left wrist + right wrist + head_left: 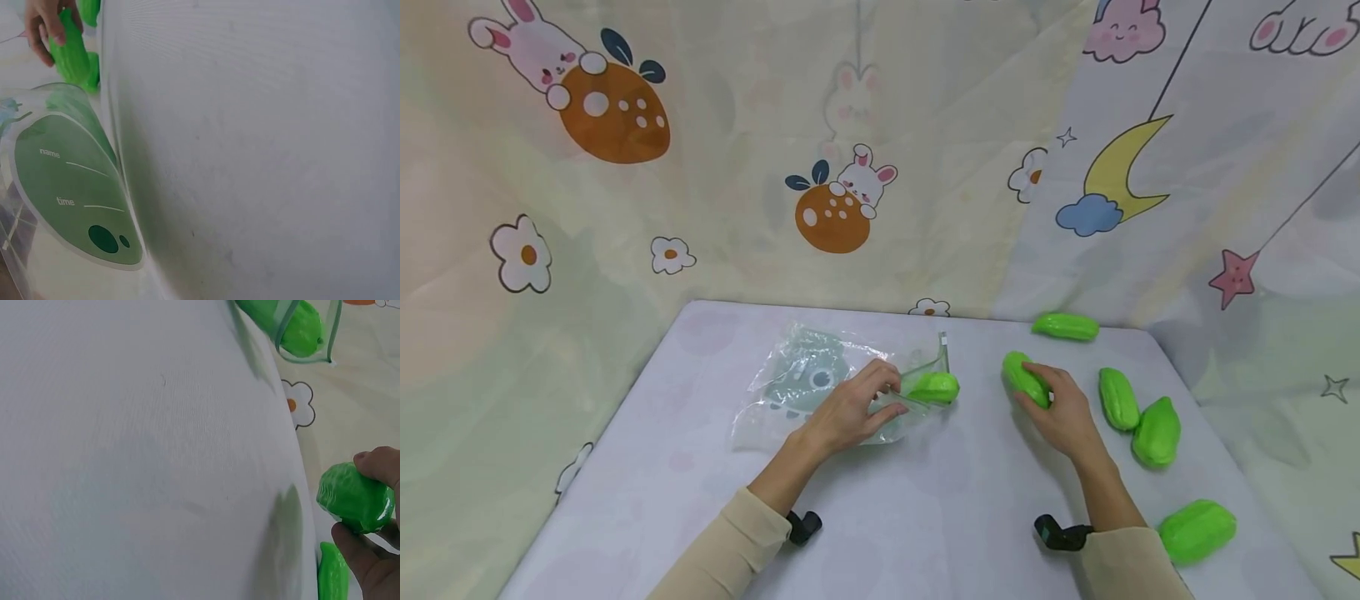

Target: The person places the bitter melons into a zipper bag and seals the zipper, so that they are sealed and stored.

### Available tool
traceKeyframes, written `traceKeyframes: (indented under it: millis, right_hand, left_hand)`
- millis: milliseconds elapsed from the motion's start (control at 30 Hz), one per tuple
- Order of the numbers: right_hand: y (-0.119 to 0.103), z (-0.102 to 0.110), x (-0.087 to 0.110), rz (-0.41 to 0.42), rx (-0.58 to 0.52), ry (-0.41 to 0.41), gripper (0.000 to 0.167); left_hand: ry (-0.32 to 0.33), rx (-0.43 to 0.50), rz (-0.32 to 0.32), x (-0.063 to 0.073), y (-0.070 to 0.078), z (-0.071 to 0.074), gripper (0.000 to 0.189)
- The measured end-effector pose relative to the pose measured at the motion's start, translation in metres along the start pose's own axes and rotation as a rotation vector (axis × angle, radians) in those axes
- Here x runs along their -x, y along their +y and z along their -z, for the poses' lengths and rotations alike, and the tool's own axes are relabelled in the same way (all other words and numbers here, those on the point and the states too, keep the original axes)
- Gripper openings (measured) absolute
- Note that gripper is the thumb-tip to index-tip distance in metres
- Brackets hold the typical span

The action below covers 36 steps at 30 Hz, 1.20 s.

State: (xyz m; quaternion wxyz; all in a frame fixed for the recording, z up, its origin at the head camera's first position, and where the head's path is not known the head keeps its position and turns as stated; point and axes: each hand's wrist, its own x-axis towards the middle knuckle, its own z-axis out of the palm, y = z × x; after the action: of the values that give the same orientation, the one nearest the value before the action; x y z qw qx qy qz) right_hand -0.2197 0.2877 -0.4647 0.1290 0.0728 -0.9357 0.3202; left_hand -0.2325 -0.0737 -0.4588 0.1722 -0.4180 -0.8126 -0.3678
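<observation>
A clear plastic bag [820, 375] with a green cartoon print lies toward the left of the table, its green-edged mouth facing right. My left hand [850, 408] holds the bag near that mouth, thumb and fingers spread apart at its edges. One glossy green toy vegetable [934, 388] lies in the mouth of the bag. My right hand [1063, 408] grips another bumpy green toy vegetable [1024, 377] between thumb and fingers, to the right of the bag. The left wrist view shows the bag's printed label [75, 187], reading "name" and "time".
Several more green toy vegetables lie on the right of the white table [940, 517]: one at the back edge [1066, 327], a touching pair [1157, 433], and one beside the right sleeve [1197, 532]. A patterned cloth [955, 167] hangs behind the table.
</observation>
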Motion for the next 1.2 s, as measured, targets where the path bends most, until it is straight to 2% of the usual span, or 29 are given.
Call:
traceKeyframes:
  millis: [133, 367, 500, 700, 900, 1033, 1200]
  right_hand:
    - [-0.004, -0.001, -0.002, -0.002, -0.023, -0.005, 0.049]
    - [-0.011, -0.006, -0.004, 0.027, -0.069, 0.035, 0.049]
    - [-0.016, -0.007, -0.004, 0.012, -0.115, 0.035, 0.049]
    - [-0.022, -0.009, -0.006, -0.047, -0.158, -0.014, 0.053]
    - [-0.026, -0.016, -0.01, -0.056, -0.192, -0.036, 0.054]
    - [-0.027, -0.02, -0.01, -0.034, -0.253, -0.064, 0.054]
    - [-0.032, -0.023, -0.008, 0.036, -0.334, -0.12, 0.052]
  left_hand:
    - [0.017, 0.002, -0.014, 0.0, -0.001, 0.0, 0.029]
    - [0.021, 0.004, -0.001, 0.0, -0.002, 0.001, 0.028]
    - [0.027, 0.007, -0.004, -0.002, -0.001, 0.0, 0.028]
    - [0.008, -0.001, 0.005, -0.006, 0.002, 0.001, 0.027]
    - [0.004, 0.007, 0.02, -0.005, 0.003, 0.003, 0.026]
    - [0.012, 0.001, 0.011, -0.003, 0.002, 0.001, 0.027]
    - [0.015, 0.006, 0.009, 0.0, 0.0, 0.001, 0.028]
